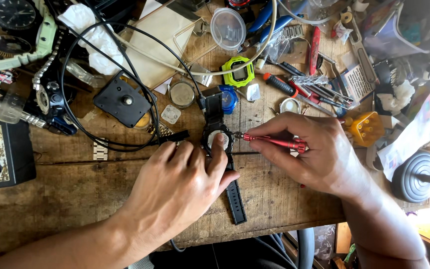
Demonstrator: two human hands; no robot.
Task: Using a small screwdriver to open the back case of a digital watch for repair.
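A black digital wristwatch with a rubber strap (218,139) lies face down near the front edge of the worn wooden workbench (75,194), its round metal back showing. The left hand (180,187) presses down on it, fingers spread over the case to pin it in place. The right hand (314,154) pinches a slim red metal screwdriver (272,141), whose tip sits at the right rim of the case back. The back plate looks to be in place, so by my reckoning the opening of the watch is only at its screws; whether any are out I cannot tell. Around them lie a lime-green watch case (238,72), a black square clock movement (122,99), looping black cables (70,114) and a yellow plastic block (366,128).
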